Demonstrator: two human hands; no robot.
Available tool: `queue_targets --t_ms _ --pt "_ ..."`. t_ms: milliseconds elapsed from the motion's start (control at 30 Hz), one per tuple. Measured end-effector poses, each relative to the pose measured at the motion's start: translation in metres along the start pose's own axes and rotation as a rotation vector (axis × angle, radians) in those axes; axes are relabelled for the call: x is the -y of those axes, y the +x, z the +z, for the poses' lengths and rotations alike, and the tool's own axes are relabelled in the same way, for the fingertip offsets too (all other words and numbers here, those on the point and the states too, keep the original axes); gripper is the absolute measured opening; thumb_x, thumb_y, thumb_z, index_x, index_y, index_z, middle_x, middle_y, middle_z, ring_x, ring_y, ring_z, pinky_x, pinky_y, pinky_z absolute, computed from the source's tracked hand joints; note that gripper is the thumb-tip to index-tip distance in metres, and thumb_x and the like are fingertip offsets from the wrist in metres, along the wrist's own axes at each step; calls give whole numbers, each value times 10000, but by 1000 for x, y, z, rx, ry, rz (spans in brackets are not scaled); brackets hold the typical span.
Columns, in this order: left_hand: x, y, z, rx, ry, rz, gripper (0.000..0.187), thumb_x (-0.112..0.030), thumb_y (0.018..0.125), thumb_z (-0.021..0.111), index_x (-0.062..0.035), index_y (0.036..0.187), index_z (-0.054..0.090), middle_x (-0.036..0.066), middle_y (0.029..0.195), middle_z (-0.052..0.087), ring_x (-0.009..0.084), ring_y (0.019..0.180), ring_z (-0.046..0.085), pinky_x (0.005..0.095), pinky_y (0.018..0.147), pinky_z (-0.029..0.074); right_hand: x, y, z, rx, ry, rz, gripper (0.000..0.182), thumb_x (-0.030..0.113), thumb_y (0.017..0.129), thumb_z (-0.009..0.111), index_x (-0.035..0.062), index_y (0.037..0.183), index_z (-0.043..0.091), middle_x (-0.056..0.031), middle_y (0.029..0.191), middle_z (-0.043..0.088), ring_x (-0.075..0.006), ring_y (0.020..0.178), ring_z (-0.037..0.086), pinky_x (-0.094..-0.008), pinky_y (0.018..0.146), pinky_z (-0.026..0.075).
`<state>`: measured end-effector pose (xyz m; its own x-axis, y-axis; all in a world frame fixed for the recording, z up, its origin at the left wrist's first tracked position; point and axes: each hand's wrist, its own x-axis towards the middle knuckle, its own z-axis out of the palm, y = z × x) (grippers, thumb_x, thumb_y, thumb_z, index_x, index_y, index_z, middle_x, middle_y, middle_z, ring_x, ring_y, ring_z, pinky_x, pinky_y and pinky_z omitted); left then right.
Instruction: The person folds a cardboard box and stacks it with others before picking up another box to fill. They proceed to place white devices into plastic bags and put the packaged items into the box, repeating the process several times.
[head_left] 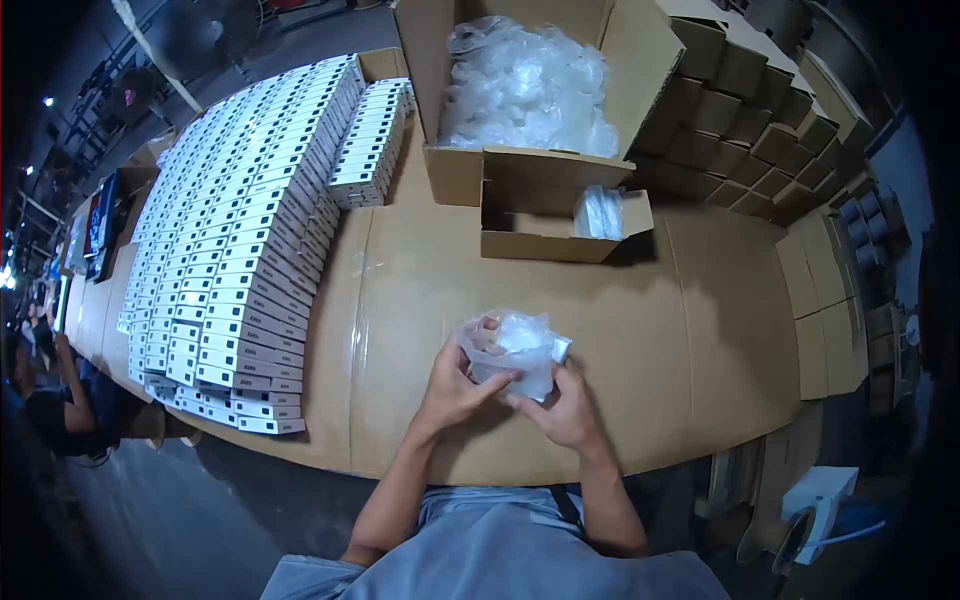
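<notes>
Above the near middle of the table, my left hand is closed on a clear plastic bag, its thumb pressed across the front. From the other side my right hand is closed round a small white box. Only a corner of that box shows, at the bag's right edge; the rest is hidden by the crumpled film and my fingers. Beyond both hands stands a small open carton with a wrapped bundle in its right end.
Rows of stacked white boxes fill the table's left side. At the back, a large open carton holds loose plastic bags. Brown cartons are piled back right, with more cartons along the right edge. A person is at far left.
</notes>
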<state>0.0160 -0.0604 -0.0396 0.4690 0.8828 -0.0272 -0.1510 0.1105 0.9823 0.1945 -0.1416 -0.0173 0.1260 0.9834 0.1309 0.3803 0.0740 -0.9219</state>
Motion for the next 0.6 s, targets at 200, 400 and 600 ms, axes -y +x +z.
queue_targets --t_ms 200,400,600 --pt "-7 -7 -4 17 99 48 661 -34 802 863 -3 1352 496 95 1237 608 189 1154 628 340 992 530 -11 12 -58 -302 206 -55 551 -23 884 668 14 1394 463 -133 1302 560 -212 1173 562 -358 1049 438" --pt "-8 -7 -1 72 242 44 613 -73 802 874 -17 1312 539 106 1167 672 185 1081 673 327 934 553 29 33 -67 -196 380 -271 758 -129 891 668 57 1481 231 -162 1267 526 -208 1156 583 -357 1003 494" --pt "-20 -8 5 86 299 25 642 -99 791 885 -8 1321 533 124 1147 708 198 1074 686 346 928 552 46 44 -55 -52 175 -270 512 -49 879 756 7 1331 521 -146 1219 618 -217 1106 647 -344 942 537"
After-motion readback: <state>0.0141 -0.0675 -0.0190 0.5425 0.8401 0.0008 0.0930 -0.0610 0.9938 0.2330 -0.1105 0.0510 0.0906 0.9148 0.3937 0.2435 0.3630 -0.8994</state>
